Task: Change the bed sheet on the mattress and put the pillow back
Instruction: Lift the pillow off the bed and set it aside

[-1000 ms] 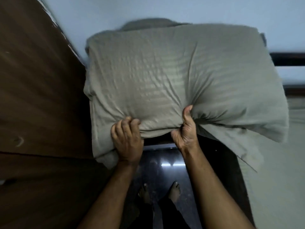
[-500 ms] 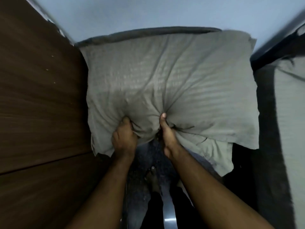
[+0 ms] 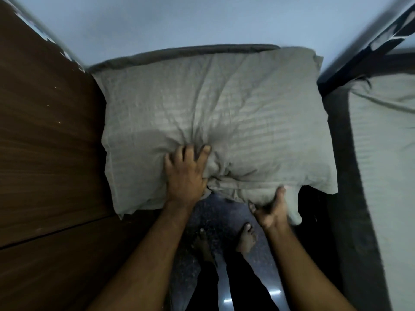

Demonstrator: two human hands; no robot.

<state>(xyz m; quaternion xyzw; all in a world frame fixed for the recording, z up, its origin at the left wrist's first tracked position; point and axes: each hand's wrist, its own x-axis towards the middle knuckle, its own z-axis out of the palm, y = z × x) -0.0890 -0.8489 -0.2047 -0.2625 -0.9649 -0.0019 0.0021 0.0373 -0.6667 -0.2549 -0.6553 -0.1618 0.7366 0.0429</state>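
Head view: a person holds a grey-green pillow [image 3: 215, 122] up in front of them, clear of the floor, between a brown wooden panel [image 3: 45, 153] on the left and the mattress [image 3: 386, 176] on the right. Half a second earlier both hands gripped the pillow's lower edge close together near its middle; now the right hand [image 3: 272, 211] has shifted out toward the lower right corner, while the left hand [image 3: 185, 173] has moved up onto the pillow's face. The left hand's fingers are clenched into the cloth, gathering it into a knot of creases that fan out from the grip. The right hand cups the loose flap of the pillowcase from beneath, fingers curled round the fabric; motion blur softens the detail.

The pillowcase is thin woven cloth with a faint satin stripe, rumpled and soft, the pillow rectangular and plump. A darker grey edge [image 3: 179, 52] shows behind its top. The mattress wears a sheet of the same striped grey-green, wrinkled near its top corner, with a dark band along its near side. Below, bare feet [image 3: 247, 239] stand on a dark speckled floor [image 3: 215, 216]. A pale blue wall [image 3: 202, 21] fills the top.
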